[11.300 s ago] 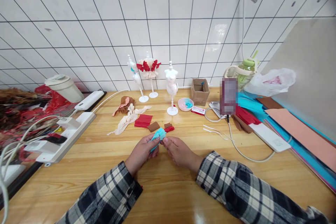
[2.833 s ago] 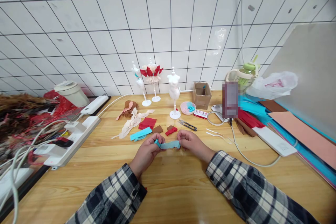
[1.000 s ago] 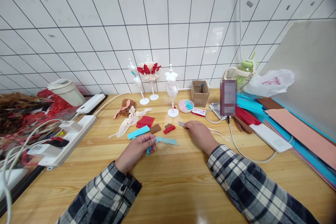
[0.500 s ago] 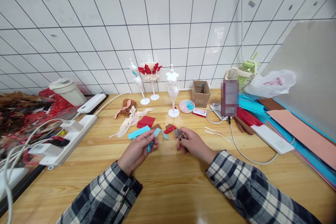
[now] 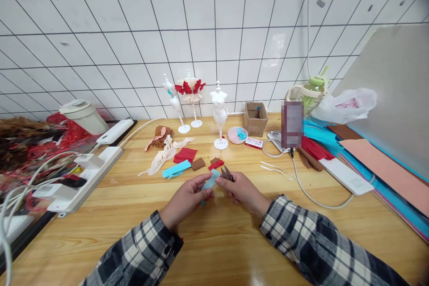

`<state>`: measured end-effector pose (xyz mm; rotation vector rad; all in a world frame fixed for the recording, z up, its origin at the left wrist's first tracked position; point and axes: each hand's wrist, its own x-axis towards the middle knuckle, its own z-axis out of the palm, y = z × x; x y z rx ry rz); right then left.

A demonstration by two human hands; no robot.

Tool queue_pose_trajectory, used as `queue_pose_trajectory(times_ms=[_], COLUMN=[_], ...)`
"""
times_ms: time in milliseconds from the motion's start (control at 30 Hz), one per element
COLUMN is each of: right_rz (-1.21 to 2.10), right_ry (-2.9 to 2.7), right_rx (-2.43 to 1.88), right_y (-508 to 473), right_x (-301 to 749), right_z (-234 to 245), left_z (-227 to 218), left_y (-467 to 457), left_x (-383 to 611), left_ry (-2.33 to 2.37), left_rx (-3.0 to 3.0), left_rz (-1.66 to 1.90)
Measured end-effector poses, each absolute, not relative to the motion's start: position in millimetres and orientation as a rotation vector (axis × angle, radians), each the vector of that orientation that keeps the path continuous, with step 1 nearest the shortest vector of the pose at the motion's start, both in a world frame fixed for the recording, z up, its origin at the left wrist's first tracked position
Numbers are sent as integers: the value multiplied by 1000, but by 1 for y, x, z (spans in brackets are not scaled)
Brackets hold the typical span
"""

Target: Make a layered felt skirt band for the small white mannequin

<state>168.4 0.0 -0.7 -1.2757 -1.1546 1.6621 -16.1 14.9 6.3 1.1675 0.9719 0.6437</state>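
Note:
My left hand pinches a light-blue crepe paper strip, and a bit of blue dangles below its fingers. My right hand grips small dark scissors, blades parted and pointing up and away. Its fingertips meet the right end of the strip. Just beyond the hands lie small red and brown pieces. Further left are a folded blue strip, a brown square and a red piece. A bare white mini mannequin stands upright behind them.
Two more mannequins stand at the back, one with a red-and-cream outfit. A pink dish, a cardboard box and a phone stand to the right. A power strip with cables runs along the left.
My left hand has moved right, bringing the blue strip up to my right hand. The strip's hanging end is gathered between both hands, and the scissors have tilted more upright.

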Motion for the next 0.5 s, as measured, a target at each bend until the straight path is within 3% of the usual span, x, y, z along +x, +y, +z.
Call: queue_pose_trajectory(times_ms=[500], right_rz=[1367], right_ry=[-1007], right_rx=[-1324], right_y=[5], right_x=[168], right_z=[-14], left_z=[14], left_y=[15], left_x=[-13], left_ry=[1041], left_rx=[1451], left_rz=[585])
